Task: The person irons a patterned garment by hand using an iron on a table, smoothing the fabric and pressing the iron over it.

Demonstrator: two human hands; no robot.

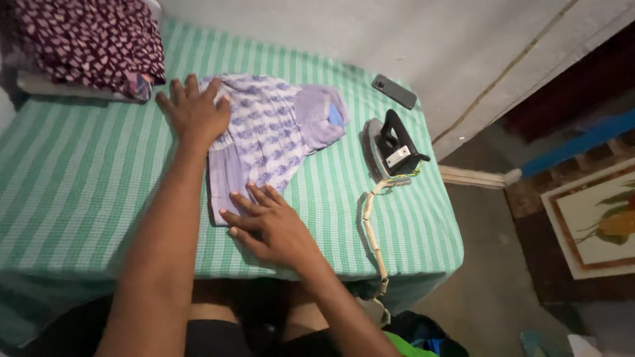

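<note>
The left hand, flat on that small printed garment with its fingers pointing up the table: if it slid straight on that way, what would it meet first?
Probably the folded dark patterned cloth at the table's far end. The left hand lies on the lilac printed garment, fingers aimed that way, with only a strip of green striped table cover between. Depth is hard to judge.

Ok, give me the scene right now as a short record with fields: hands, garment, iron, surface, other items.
left hand: flat on garment's upper edge
right hand: flat on garment's lower corner
garment: small lilac patterned piece, spread flat
iron: upright on its heel, right of garment, untouched
cord: runs off table's front edge
surface: green striped cloth
other: phone; maroon fabric pile
</note>
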